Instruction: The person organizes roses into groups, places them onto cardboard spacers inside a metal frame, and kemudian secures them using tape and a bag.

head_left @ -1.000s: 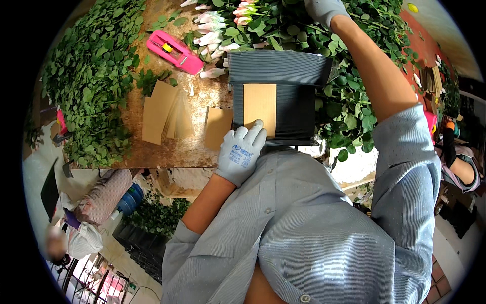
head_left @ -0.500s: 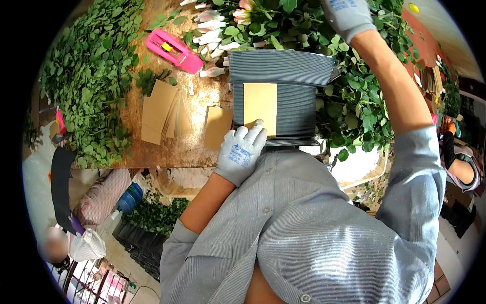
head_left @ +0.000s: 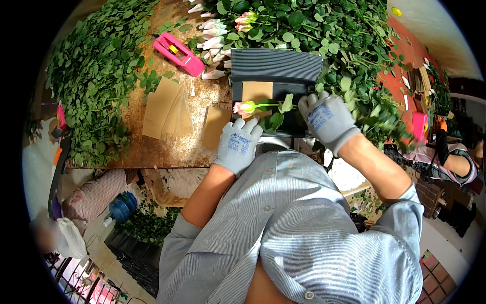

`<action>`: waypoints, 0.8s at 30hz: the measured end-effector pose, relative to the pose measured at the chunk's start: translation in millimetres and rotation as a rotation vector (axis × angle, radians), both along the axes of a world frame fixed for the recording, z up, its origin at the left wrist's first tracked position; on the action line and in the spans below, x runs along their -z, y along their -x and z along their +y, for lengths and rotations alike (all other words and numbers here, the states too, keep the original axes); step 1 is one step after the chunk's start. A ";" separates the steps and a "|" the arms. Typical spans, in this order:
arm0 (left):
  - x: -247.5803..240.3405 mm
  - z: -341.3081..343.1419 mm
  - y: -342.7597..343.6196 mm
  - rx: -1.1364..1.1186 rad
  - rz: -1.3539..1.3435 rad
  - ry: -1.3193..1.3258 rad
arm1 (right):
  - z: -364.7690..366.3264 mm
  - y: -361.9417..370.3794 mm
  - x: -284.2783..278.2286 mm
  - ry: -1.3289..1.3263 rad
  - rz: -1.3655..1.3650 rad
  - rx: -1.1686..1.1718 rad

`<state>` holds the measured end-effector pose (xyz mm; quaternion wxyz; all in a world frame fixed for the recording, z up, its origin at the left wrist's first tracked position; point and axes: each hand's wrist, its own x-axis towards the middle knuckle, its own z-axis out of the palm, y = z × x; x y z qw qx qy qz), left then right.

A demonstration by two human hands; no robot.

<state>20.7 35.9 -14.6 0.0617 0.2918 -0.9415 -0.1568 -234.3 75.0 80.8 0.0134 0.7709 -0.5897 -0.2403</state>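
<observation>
Right hand [head_left: 326,121] grips one pink rose [head_left: 245,107] over cardboard [head_left: 257,90], left hand [head_left: 237,148] has fingers slightly spread; far roses [head_left: 245,21] lie untouched.

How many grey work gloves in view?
2: one on the left hand, by the pink-and-green rose; one on the right hand, by its leaves. Others may be hidden.

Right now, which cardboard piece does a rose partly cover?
The piece on the black ribbed holder; the fanned pieces and the one between carry no flower.
</observation>
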 end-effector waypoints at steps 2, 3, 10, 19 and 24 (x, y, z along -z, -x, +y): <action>-3.7 0.2 0.6 0.002 0.012 -0.029 | 9.8 10.8 38.3 -0.041 -0.056 0.008; -5.4 0.1 0.6 0.001 0.016 -0.043 | 10.5 11.6 45.2 -0.053 -0.085 0.032; -7.3 1.7 0.6 0.002 -0.010 0.002 | 10.0 -10.2 16.4 0.039 -0.006 0.144; -11.4 3.2 2.7 -0.012 -0.011 -0.008 | -36.3 -53.8 61.5 0.220 -0.505 0.109; -26.2 5.6 4.3 -0.045 -0.090 -0.122 | -36.5 -51.5 79.8 0.073 -0.607 0.100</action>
